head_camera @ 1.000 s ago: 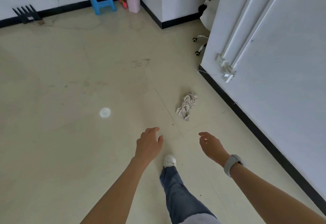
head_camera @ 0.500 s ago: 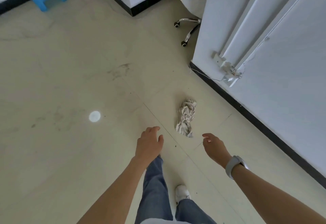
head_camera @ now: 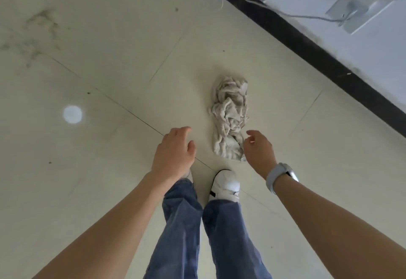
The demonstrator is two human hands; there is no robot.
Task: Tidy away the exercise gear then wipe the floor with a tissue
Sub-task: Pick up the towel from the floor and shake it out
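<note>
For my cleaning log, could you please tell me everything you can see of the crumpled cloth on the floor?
The crumpled cloth is off-white to beige, looks like soft worn fabric, and lies bunched in a long wrinkled heap on the pale tiled floor, short of the black skirting. It sits just ahead of the white shoe. The right hand hangs by its near end; contact is unclear. The left hand is apart.

Crumpled rag [head_camera: 229,120] on floor [head_camera: 109,59] between 2 relaxed, empty hands.

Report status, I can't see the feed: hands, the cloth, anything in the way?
Left hand open, holding nothing. Right hand open, just beside the near end of the crumpled cloth, no grip yet. Cloth flat on the floor, nothing in the way.
</note>
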